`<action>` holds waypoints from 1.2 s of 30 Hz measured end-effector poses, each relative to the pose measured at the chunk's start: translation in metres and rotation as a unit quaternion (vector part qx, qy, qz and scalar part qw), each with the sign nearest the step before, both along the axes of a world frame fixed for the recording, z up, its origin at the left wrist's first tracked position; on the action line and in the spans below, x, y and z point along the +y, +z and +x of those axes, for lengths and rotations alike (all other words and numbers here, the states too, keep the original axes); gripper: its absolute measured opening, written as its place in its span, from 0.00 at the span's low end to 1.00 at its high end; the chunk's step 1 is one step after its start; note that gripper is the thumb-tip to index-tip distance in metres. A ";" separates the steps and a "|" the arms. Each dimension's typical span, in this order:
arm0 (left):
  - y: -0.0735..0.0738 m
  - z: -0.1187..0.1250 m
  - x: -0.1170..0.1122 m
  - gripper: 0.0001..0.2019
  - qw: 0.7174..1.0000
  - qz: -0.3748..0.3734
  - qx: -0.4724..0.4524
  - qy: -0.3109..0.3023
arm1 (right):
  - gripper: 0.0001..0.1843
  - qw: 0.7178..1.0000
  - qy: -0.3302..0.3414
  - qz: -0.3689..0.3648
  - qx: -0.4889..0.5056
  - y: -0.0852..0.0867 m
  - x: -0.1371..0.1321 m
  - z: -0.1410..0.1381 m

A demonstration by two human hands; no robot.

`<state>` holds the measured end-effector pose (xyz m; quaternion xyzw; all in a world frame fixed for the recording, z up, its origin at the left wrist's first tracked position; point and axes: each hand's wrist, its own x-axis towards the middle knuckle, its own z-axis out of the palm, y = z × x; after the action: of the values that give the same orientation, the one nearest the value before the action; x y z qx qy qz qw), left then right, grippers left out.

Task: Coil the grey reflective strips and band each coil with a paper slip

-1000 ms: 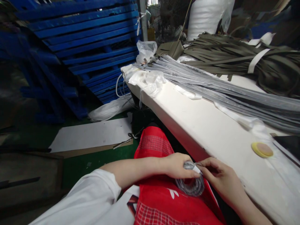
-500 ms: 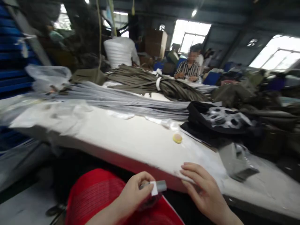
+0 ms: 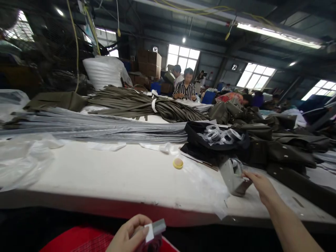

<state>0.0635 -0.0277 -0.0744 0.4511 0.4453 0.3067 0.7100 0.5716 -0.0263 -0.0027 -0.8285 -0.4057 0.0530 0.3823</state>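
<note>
My left hand (image 3: 130, 234) is low at the bottom edge, over my red-clad lap, fingers closed on a rolled grey strip (image 3: 156, 227) whose loose end carries a white tab. My right hand (image 3: 258, 184) is stretched out over the white table (image 3: 118, 175) and touches a grey tape dispenser (image 3: 232, 176) at its right side. Its fingers curl round the dispenser's lower edge. Just beyond lies a black cloth holding several coiled grey rolls (image 3: 220, 134).
A small yellow round disc (image 3: 177, 163) lies mid-table. Long grey strips (image 3: 91, 127) and an olive strap bundle (image 3: 141, 103) lie behind, crumpled clear plastic (image 3: 23, 159) at left, olive bags (image 3: 275, 147) at right. People work at far tables.
My view swung up from my lap to the table. My right hand left the roll and reached right to the tape dispenser; my left hand keeps the roll.
</note>
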 end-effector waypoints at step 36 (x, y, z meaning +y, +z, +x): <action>0.046 0.046 0.002 0.09 0.979 0.177 0.037 0.097 | 0.27 0.830 0.396 -0.168 0.354 -0.009 -0.018 -0.295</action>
<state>0.1090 -0.0254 -0.0289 0.5356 0.4517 0.4310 0.5687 0.2764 -0.0442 -0.0118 -0.5727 -0.5206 0.5571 0.3010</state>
